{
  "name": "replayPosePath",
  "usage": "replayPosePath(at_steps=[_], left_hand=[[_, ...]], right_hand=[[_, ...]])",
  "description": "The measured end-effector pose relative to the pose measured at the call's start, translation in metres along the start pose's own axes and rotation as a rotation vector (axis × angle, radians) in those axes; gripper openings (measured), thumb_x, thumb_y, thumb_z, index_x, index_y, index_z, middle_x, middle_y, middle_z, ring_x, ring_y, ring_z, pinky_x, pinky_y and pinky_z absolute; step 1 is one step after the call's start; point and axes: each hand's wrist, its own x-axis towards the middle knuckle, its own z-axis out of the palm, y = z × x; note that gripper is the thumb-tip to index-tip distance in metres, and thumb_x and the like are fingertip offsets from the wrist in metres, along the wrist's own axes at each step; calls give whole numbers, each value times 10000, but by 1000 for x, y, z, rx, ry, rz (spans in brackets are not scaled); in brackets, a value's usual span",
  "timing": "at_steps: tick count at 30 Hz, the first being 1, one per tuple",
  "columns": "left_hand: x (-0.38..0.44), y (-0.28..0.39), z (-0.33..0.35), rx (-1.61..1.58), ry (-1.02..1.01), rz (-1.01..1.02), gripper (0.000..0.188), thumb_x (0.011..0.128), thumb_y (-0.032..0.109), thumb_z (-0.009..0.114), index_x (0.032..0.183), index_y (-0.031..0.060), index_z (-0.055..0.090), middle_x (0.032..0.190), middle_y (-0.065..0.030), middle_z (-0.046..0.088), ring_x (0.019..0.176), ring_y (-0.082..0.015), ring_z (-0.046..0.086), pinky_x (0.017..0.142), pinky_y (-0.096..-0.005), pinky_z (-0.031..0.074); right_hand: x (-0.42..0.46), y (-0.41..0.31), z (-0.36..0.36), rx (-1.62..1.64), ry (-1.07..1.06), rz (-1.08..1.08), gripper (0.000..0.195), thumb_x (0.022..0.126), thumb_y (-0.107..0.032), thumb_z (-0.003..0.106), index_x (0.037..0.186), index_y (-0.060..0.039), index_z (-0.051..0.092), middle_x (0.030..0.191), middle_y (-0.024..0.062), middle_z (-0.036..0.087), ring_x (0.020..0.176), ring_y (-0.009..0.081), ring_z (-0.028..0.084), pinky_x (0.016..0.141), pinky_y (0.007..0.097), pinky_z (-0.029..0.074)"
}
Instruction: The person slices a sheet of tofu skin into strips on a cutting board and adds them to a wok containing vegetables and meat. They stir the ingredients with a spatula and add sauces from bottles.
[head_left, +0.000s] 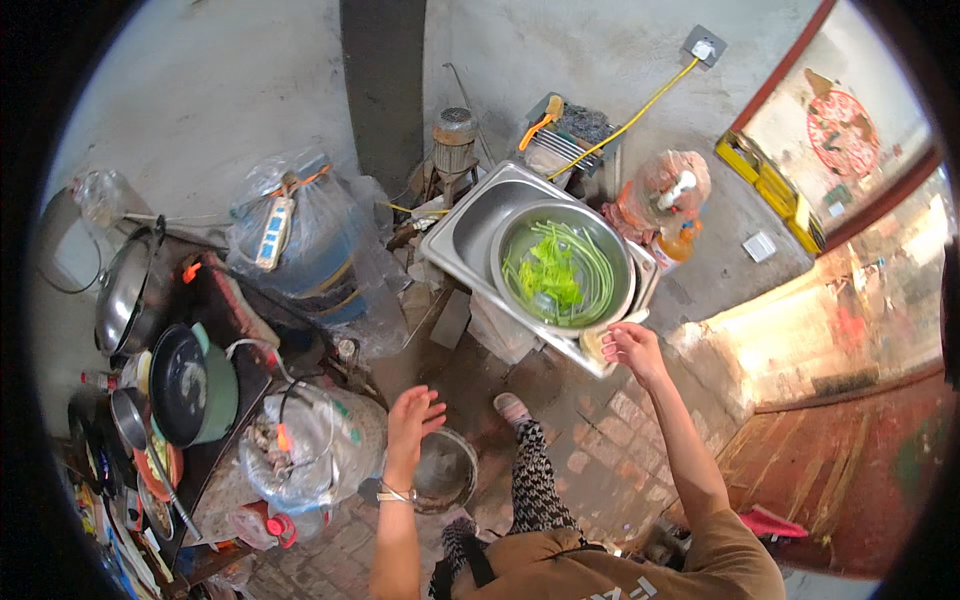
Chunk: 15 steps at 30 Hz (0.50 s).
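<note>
A round metal basin (497, 262) holding leafy greens (553, 270) and long green stems in water rests on a stainless steel sink (480, 196). My right hand (632, 349) is at the sink's near corner, its fingers bent beside a pale round object (594, 345); whether they touch it is unclear. A light-coloured handle-like piece lies just above that hand. My left hand (415, 417) hovers with fingers apart and nothing in it, above and beside a round bucket (450, 472) on the floor. A bracelet or watch is on the left wrist.
On the left a dark table (196, 480) holds a green pot (217, 390), a wok (124, 292) and a ladle (161, 465). Plastic-covered containers (300, 255) stand behind it. A yellow cable (637, 118) runs from a wall socket (703, 49) down behind the sink. An orange bottle (675, 246) stands right of the sink.
</note>
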Motion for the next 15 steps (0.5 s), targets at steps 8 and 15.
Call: replayPosePath(at_steps=[8, 15], left_hand=[[246, 3, 184, 514, -131, 231, 208, 880, 83, 507, 1071, 5, 539, 983, -90, 614, 826, -170, 615, 673, -266, 492], [386, -52, 237, 1420, -60, 401, 292, 764, -48, 510, 1056, -31, 527, 935, -274, 582, 851, -389, 598, 727, -406, 498]], right_hand=[[251, 75, -40, -934, -185, -210, 167, 796, 6, 514, 946, 39, 577, 754, 150, 616, 670, 285, 620, 631, 370, 514], [303, 82, -24, -1389, -156, 0, 259, 764, -27, 562, 1021, -13, 587, 901, 198, 631, 823, 343, 623, 710, 439, 516]])
